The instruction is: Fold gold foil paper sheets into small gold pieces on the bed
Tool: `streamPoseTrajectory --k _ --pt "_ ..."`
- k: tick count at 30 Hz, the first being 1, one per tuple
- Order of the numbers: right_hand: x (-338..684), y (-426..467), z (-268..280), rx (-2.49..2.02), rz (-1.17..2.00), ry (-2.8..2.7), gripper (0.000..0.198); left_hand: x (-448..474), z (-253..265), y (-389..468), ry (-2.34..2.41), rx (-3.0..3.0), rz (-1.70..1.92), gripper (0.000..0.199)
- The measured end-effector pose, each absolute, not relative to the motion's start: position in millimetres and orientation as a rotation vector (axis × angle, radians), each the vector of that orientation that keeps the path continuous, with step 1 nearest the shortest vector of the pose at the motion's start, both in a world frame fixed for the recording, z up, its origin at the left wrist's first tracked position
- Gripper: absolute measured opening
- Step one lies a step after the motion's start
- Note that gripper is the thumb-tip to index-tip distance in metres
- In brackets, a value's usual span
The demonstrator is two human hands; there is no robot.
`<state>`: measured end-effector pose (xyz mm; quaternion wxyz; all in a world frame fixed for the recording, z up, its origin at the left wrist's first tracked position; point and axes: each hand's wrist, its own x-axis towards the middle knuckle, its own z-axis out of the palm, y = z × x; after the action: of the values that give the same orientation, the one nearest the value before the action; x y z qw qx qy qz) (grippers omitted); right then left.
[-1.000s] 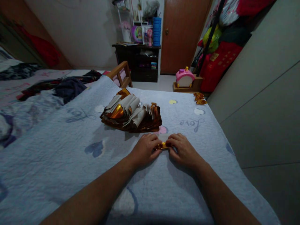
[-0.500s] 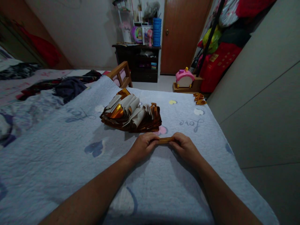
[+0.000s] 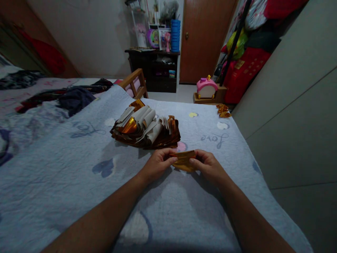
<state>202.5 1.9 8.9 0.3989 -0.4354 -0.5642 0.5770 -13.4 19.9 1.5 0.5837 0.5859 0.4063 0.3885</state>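
Between my two hands is a piece of shiny gold foil paper (image 3: 184, 162), folded along its upper edge, with a curved flap hanging below. My left hand (image 3: 160, 162) pinches its left end between thumb and fingers. At the other end my right hand (image 3: 204, 163) grips it, the thumb pressed on the front face. Just beyond my left hand lies a loose pile of gold foil paper (image 3: 147, 128), with pale backs of curled sheets showing on top. Several small folded gold foil pieces (image 3: 223, 110) lie together at the far right corner of the bed.
The blue patterned bedspread (image 3: 168, 218) lies under everything. Dark clothes (image 3: 77, 100) are heaped to the left, beside a wooden chair (image 3: 135, 84). Past the far edge stand a pink toy (image 3: 206, 88) and a dark cabinet (image 3: 155, 72). A pale panel (image 3: 295, 116) rises along the right side.
The gold foil paper was a narrow strip between my hands; now it is opened wider, with a flap hanging toward me. Both hands stay at its ends. The pile has not changed.
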Motion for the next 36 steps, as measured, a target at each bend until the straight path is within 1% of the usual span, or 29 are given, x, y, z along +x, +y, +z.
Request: streamPoseTrajectory --k 3,7,12,15,19,24,29,33,36 --pt "203 2 11 -1.132 1.246 -1.521 0.012 -12 4 19 0.973 1.359 0.944 0.018" --pt "203 0 15 -1.085 0.841 -1.66 0.004 -11 5 20 0.999 1.438 1.024 0.01" --pt "199 -4 14 -0.977 0.495 -1.855 0.018 -10 -1 21 0.957 1.585 1.13 0.004" --pt "197 -5 11 -1.016 0.365 -2.015 0.017 -11 -3 21 1.001 1.739 1.124 0.014" --pt "193 -7 6 -1.08 0.326 -2.209 0.015 -14 -4 19 1.075 2.029 0.995 0.025" --pt "191 -6 0 -1.194 0.348 -2.369 0.014 -16 -6 15 1.077 2.343 0.822 0.028" --pt "193 -6 -1 -1.257 0.423 -2.416 0.012 -13 -4 12 0.895 2.407 0.694 0.022" --pt "196 -7 3 -1.258 0.486 -2.439 0.013 -11 -4 11 0.989 2.453 0.641 0.013" --pt "199 -7 4 -1.254 0.524 -2.421 0.013 -11 -6 12 0.974 2.463 0.629 0.009"
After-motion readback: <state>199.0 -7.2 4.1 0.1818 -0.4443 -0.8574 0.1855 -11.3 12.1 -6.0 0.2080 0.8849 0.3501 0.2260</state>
